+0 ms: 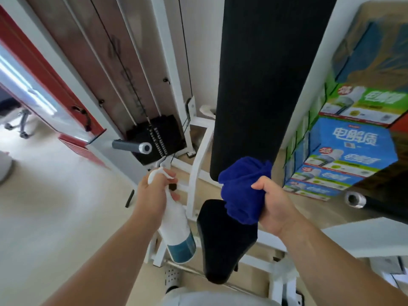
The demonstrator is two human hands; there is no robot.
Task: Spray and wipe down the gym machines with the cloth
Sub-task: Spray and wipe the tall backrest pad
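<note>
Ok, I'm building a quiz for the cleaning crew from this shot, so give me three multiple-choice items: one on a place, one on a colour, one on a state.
1. Where is the cloth?
A. on the floor
B. at the back pad's lower end
C. on the boxes

2. What colour is the cloth?
A. blue
B. red
C. white

3. What is the left hand doing?
A. hanging empty
B. gripping the bottle
C. resting on the weight stack

Answers:
1. B, the right hand holds it bunched there.
2. A, it is deep blue.
3. B, its fingers curl round the bottle's top.
</note>
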